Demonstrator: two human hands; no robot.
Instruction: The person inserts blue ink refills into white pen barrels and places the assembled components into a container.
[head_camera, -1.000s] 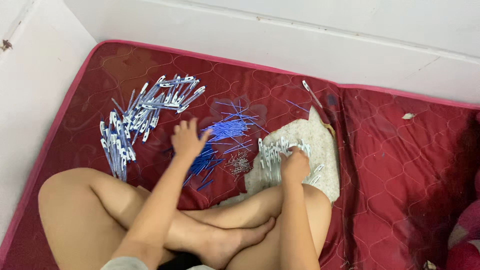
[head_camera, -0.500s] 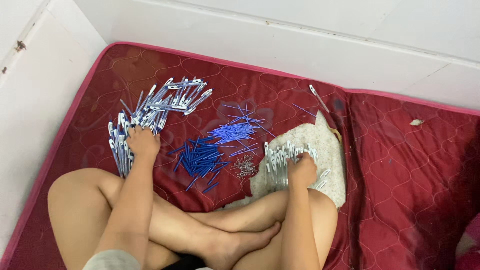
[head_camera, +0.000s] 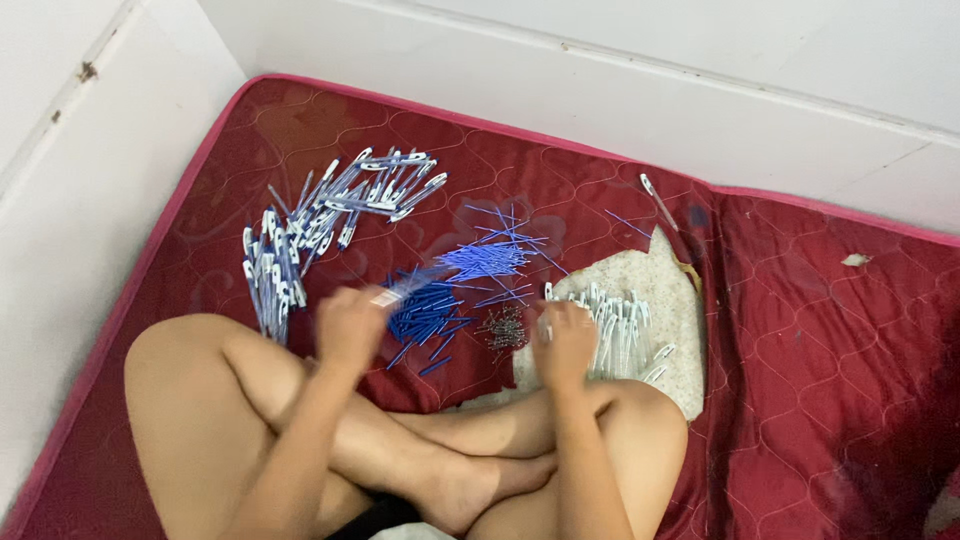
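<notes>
I sit cross-legged on a red quilted mattress (head_camera: 800, 330). My left hand (head_camera: 349, 325) is blurred and holds a clear pen barrel (head_camera: 400, 291) pointing right over a heap of blue refills (head_camera: 428, 313). My right hand (head_camera: 565, 340) rests closed on white pen parts (head_camera: 620, 322) lying on a pale cloth (head_camera: 650, 290); what it holds is hidden. A long spread of clear pen barrels (head_camera: 320, 215) lies to the upper left. Thin blue refills (head_camera: 490, 258) are scattered in the middle, with a small pile of dark springs (head_camera: 505, 327) beside my right hand.
White walls (head_camera: 600, 70) close in the mattress at the back and left. A single pen (head_camera: 655, 198) lies near the back wall, and a small scrap (head_camera: 857, 260) sits far right. My bare legs (head_camera: 330, 440) fill the foreground.
My left hand has drawn back from the pile of barrels at the left, now holding one barrel over the blue refills. My right hand stays on the white parts.
</notes>
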